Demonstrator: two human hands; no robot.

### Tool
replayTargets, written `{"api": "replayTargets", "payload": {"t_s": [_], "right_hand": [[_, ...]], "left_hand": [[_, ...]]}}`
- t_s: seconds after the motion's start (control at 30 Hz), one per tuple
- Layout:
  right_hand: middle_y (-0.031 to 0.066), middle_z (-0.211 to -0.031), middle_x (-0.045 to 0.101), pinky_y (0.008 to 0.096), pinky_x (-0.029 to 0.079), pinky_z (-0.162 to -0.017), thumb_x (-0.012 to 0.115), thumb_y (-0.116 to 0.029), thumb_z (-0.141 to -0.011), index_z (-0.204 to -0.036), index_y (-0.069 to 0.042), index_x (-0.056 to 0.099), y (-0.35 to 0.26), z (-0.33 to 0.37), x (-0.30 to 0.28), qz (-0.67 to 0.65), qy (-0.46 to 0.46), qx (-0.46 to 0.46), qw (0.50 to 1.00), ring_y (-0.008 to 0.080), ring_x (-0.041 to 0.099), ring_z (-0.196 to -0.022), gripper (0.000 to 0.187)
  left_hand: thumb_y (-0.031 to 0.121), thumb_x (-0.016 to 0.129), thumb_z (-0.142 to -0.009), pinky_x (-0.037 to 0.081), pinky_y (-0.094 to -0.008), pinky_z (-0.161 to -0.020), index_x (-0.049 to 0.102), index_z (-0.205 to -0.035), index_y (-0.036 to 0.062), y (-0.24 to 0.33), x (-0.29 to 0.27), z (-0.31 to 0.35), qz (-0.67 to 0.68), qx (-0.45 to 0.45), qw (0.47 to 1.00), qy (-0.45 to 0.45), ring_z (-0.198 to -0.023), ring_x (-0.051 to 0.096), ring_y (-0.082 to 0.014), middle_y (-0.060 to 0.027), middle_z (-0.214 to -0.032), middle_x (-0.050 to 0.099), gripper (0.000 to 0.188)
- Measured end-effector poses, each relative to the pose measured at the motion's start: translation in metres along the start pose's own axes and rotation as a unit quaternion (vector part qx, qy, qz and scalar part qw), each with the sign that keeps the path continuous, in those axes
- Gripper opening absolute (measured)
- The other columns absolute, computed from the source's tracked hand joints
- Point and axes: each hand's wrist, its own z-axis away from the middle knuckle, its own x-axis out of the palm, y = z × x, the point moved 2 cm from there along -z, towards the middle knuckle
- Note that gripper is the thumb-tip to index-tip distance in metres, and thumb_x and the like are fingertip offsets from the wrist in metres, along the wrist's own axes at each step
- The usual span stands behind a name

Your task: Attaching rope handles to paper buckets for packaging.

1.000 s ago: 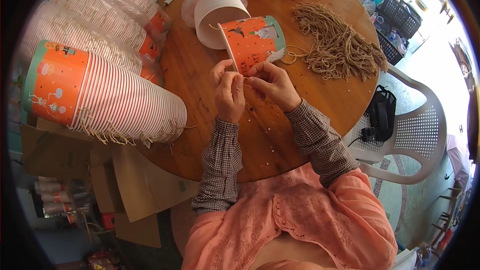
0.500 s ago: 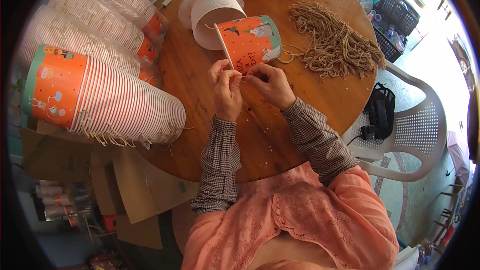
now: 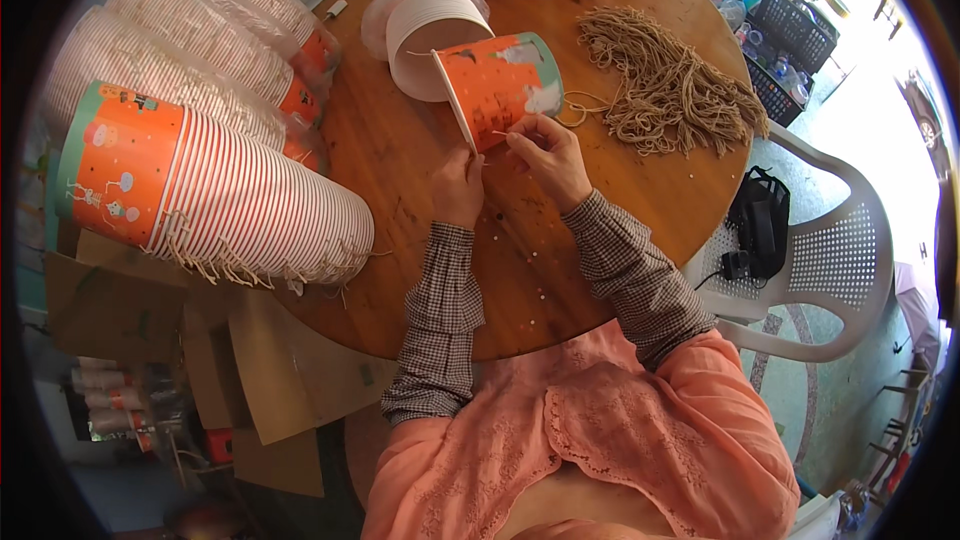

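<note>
An orange and green paper bucket [image 3: 490,90] with cartoon figures lies on its side, its white rim facing left. My left hand [image 3: 459,188] is closed at the lower end of that rim, some of its fingers hidden behind the bucket. Just right of it, my right hand [image 3: 550,162] pinches the pale end of a cord [image 3: 502,133] in front of the bucket's side. Another bit of cord shows at the upper rim. Behind the bucket, a loop of twine [image 3: 580,110] lies on the table, near a tangled heap of tan twine [image 3: 665,90].
Nested buckets with cord ends [image 3: 260,200] lie at the table's left, by bagged bucket stacks [image 3: 180,70]. White-lined buckets [image 3: 430,25] lie behind my work. A round wooden table [image 3: 610,240] carries small white bits. A plastic chair [image 3: 830,240] holds a black bag [image 3: 762,220]. Cardboard boxes [image 3: 285,370] stand below left.
My hands have moved apart: the left has dropped slightly to the lower rim, and the right has shifted right and up with the cord end. The bucket has moved slightly.
</note>
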Motion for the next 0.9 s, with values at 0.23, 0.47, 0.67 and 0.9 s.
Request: {"api": "replayTargets", "payload": {"t_s": [0.23,0.47,0.67,0.9], "right_hand": [[0.003,-0.093,0.058,0.0205,0.05,-0.066,0.062,-0.006,-0.087,-0.091,0.002,0.058,-0.001,0.015,-0.007,0.105,0.028,-0.163,0.981,0.0063,0.058,-0.075,0.01],[0.0061,-0.102,0.055,0.0221,0.052,-0.071,0.062,-0.002,-0.085,-0.089,0.004,0.057,-0.012,0.017,0.0,0.109,0.035,-0.141,0.983,0.0093,0.06,-0.082,0.009],[0.0077,-0.103,0.055,0.0244,0.054,-0.07,0.062,-0.001,-0.084,-0.089,0.003,0.057,-0.013,0.018,0.0,0.118,0.031,-0.157,0.98,0.0127,0.063,-0.083,0.009],[0.0081,-0.105,0.055,0.0259,0.055,-0.071,0.062,-0.001,-0.084,-0.089,0.003,0.056,-0.017,0.021,0.004,0.142,0.017,-0.166,0.976,0.0148,0.064,-0.083,0.009]], "left_hand": [[0.017,0.062,-0.09,0.05,-0.029,-0.061,0.063,-0.102,0.0003,0.044,-0.007,0.003,0.131,0.032,0.987,0.087,-0.067,0.063,-0.0177,-0.0123,-0.079,0.065,0.021],[0.014,0.064,-0.089,0.049,-0.0268,-0.059,0.062,-0.103,-0.0014,0.031,0.0,0.005,0.149,0.012,0.988,0.024,-0.067,0.061,-0.0133,-0.0108,-0.08,0.065,0.021],[0.014,0.062,-0.091,0.046,-0.023,-0.059,0.063,-0.1,-0.0027,0.04,-0.009,0.003,0.217,-0.009,0.974,0.068,-0.067,0.056,-0.0079,-0.0033,-0.076,0.062,0.019],[0.02,0.06,-0.094,0.043,-0.0218,-0.059,0.063,-0.095,-0.0028,0.046,-0.017,0.002,0.203,-0.03,0.975,0.082,-0.065,0.051,-0.0067,-0.0012,-0.071,0.059,0.023]]}}
